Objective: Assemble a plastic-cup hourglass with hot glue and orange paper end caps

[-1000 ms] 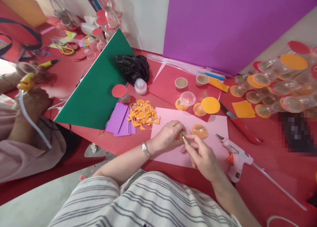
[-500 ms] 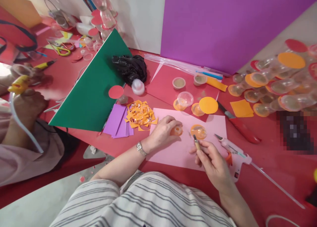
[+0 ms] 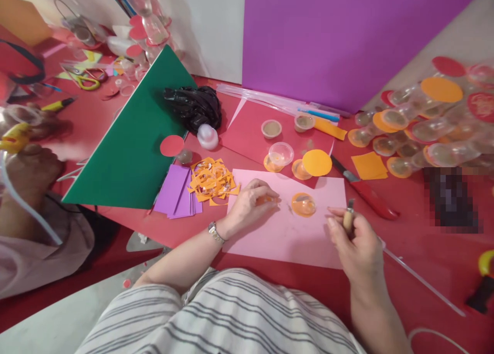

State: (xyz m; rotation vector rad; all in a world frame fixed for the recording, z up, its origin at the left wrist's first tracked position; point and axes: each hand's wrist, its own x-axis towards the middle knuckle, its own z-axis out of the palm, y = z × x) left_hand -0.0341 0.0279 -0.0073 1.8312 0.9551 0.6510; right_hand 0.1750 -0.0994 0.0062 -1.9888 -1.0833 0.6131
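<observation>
My left hand [image 3: 252, 205] rests on the pink sheet [image 3: 270, 243], fingers curled over a clear plastic cup with an orange disc [image 3: 265, 199]. A similar clear cup on an orange disc [image 3: 303, 205] sits untouched to its right. In my right hand [image 3: 357, 241], closed, is a small wooden-handled tool with a metal tip [image 3: 348, 220], tip pointing up. This hand is over the place of the glue gun, whose body is mostly hidden; the clear glue stick [image 3: 424, 279] shows beyond it. Whether the hand touches the gun, I cannot tell.
Orange paper scraps [image 3: 213, 179] and purple strips [image 3: 177, 192] lie left. Behind are sand-filled cups [image 3: 271, 129] and a black bag [image 3: 198, 107]. A red-handled knife [image 3: 372, 199] and stacked bottles [image 3: 424, 122] stand right. A green board [image 3: 127, 148] separates a co-worker's hand [image 3: 33, 174].
My right hand has moved right with the wooden-handled tool, away from the cups, over the glue gun. The left-hand fingers now cover more of their cup. The view has shifted slightly.
</observation>
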